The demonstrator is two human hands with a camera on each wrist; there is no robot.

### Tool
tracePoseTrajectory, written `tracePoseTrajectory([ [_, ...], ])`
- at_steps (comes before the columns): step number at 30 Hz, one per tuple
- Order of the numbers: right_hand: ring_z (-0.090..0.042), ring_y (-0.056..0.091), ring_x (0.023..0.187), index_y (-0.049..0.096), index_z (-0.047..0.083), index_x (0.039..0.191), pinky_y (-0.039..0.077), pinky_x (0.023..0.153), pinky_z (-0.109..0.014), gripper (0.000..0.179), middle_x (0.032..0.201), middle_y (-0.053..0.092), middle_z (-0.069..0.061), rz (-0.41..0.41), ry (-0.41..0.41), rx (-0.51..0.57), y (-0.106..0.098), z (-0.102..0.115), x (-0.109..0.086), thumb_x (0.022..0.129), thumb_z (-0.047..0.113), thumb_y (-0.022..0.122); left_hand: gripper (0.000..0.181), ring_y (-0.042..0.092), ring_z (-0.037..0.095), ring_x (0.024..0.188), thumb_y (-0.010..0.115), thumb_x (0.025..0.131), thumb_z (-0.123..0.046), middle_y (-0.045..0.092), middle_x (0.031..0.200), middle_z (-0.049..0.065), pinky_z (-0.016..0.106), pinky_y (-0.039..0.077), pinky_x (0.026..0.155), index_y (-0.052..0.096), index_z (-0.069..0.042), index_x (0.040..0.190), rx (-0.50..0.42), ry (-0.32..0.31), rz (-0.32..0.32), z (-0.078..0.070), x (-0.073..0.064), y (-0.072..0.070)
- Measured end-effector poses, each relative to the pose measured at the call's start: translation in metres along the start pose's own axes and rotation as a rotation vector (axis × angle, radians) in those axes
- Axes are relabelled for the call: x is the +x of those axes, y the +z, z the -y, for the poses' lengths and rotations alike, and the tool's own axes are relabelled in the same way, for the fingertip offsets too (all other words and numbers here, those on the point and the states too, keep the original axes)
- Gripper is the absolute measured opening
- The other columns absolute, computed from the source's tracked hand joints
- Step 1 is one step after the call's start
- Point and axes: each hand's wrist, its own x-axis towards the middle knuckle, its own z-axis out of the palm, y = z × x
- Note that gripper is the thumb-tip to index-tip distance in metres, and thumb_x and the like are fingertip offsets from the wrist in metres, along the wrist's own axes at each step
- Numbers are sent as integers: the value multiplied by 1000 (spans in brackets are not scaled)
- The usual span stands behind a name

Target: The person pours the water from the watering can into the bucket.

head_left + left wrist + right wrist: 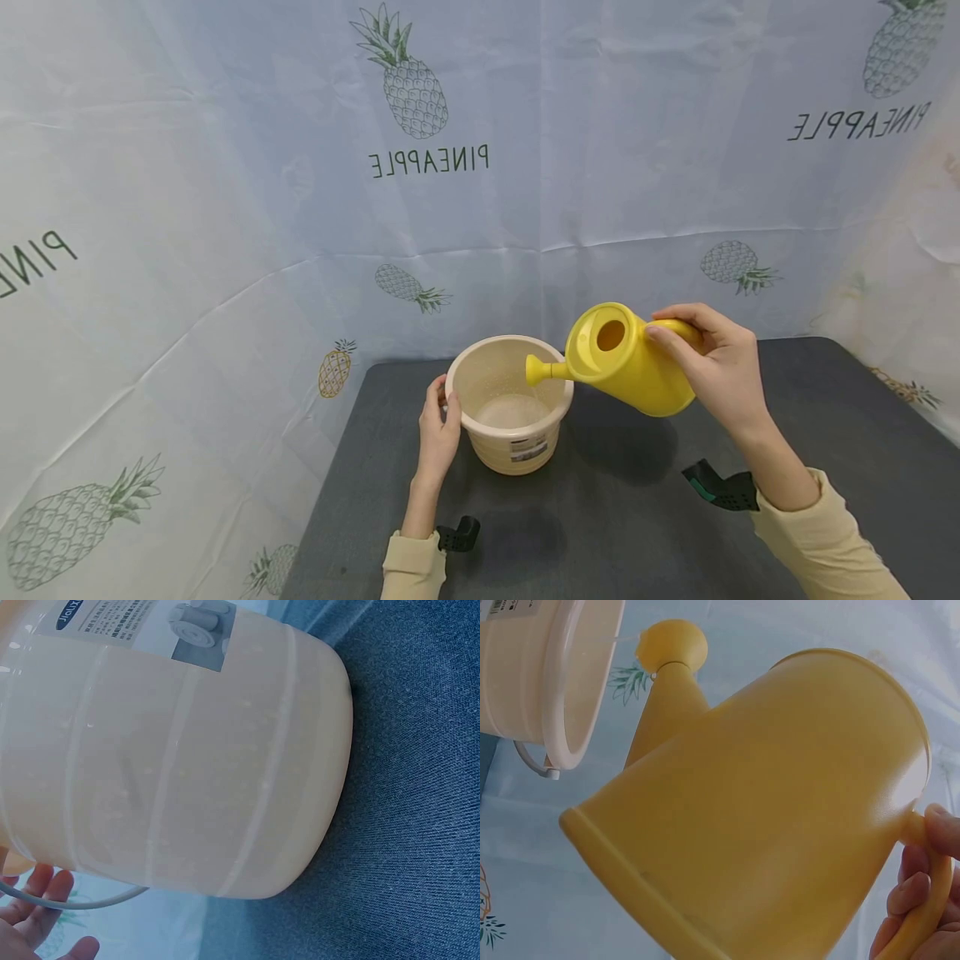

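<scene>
Bucket (489, 448), cream plastic with printed label (528, 447), upright on dark tabletop (600, 533), near its far edge and closer to the far left corner than to the far right one. Yellow watering can (645, 375) held up off the tabletop, just right of the bucket, tilted, with spout crossing above the right side of the rim. Rose (676, 649) above the mouth, apart from the rim; thin stream (624, 639) faintly visible between rose and bucket in the right wrist view.

Right hand (720, 367): curled firmly round the can handle (930, 892), thumb on top. Left hand (440, 429): at the bucket's left side by the rim, fingers loosely bent beside grey bail handle (90, 906); firm grip or mere touch, cannot tell.

Step in hand, by judgement: pouring from can into bucket. Best done with rose nearer the middle of the mouth, to spare the tabletop any drips. Increase tilt gradually from the wrist; watch the filler opening (611, 335), a likely spill point at steep angles. Steady the bucket lightly, without pressing down on the rim. Water level: not readable.
</scene>
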Motion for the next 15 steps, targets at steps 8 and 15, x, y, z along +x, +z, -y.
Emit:
tracePoseTrajectory([
  [8,-9,58,77,63,-13,95,46,68,-13,17,89,63,2,6,2,-5,1,2,1,78,-16,64,39,50,33,97,42,98,-7,52,118,30,32,37,77,37,9,134,-4,-13,10,3,0,0],
  [15,-9,58,77,62,-13,95,46,69,-13,18,89,63,2,7,8,-10,1,2,2,78,-16,64,39,50,33,97,42,99,-8,52,117,29,33,37,78,38,9,134,-2,-18,8,4,1,0],
])
